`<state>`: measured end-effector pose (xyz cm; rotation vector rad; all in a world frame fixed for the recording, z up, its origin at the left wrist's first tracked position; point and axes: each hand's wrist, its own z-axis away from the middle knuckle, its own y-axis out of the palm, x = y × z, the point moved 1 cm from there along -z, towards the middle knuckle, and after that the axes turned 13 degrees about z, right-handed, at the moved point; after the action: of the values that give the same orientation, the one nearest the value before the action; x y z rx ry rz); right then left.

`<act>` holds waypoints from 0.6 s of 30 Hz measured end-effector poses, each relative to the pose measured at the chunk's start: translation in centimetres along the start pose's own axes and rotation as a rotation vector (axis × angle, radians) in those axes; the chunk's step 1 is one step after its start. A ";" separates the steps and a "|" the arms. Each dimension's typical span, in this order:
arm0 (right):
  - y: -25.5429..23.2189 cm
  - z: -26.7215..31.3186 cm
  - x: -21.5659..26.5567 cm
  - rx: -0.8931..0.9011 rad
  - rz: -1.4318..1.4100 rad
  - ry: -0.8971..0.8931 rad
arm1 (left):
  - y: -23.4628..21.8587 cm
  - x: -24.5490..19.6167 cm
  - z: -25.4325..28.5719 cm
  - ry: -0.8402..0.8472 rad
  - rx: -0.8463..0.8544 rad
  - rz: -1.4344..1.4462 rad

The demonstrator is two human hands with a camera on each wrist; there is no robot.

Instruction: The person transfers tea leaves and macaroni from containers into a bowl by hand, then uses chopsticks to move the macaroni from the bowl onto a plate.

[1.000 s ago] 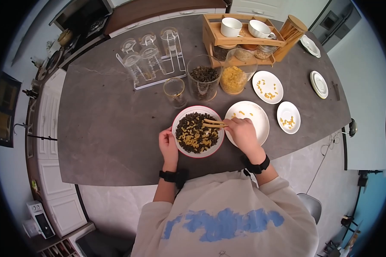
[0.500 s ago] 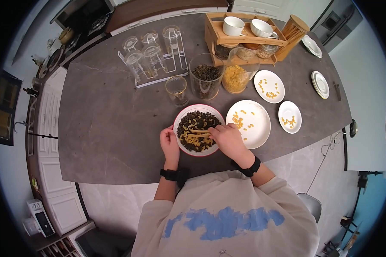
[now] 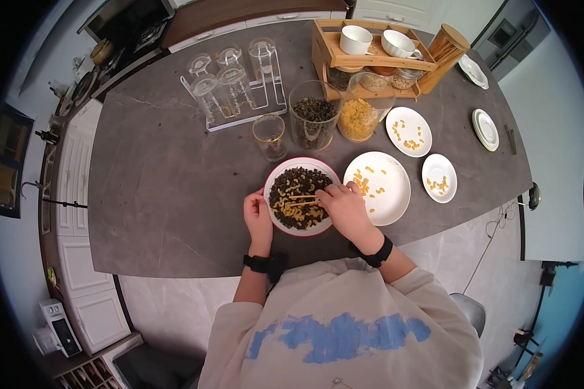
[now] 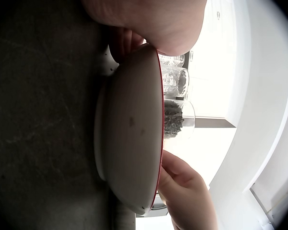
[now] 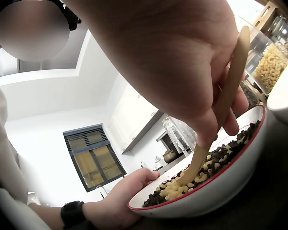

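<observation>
A white bowl (image 4: 129, 124) with a red rim stands on the table, filled with dark dry bits and yellow macaroni (image 3: 308, 214). My left hand (image 3: 258, 220) grips its left edge, thumb at the rim and fingers against the outer wall. Wooden tongs (image 3: 302, 196) are pinched in my right hand (image 3: 349, 212), which hovers over the bowl's right side. In the right wrist view, the tongs' tip reaches down among the macaroni. Right of the bowl is a white plate (image 3: 392, 198) with loose macaroni on its left part, partly behind the right hand.
Two smaller plates (image 3: 405, 112) (image 3: 440, 167) with macaroni lie farther right. Behind the bowl stand an empty glass (image 3: 270, 139), a jar of dark bits (image 3: 315, 123) and a macaroni jar (image 3: 357, 120). A glass rack (image 3: 246, 120) and a wooden shelf (image 3: 337, 58) are at the back.
My right hand has moved left with the tongs, from the bowl's right rim to over its middle. More macaroni shows on the large plate. The left hand keeps its grip on the bowl.
</observation>
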<state>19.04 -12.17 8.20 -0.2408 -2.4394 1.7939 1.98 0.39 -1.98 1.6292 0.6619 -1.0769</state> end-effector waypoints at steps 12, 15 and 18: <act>0.7 0.0 0.1 0.059 -0.025 -0.005 | -0.1 0.2 0.0 0.012 -0.002 0.001; 0.7 0.0 0.0 0.018 -0.025 -0.013 | -0.1 0.2 0.0 0.011 -0.006 0.009; 0.3 0.1 -0.2 0.020 -0.037 0.001 | 0.0 0.1 -0.1 0.013 -0.006 0.002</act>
<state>19.23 -12.16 7.87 -0.1936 -2.4073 1.8021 2.06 0.42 -2.06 1.6330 0.6717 -1.0631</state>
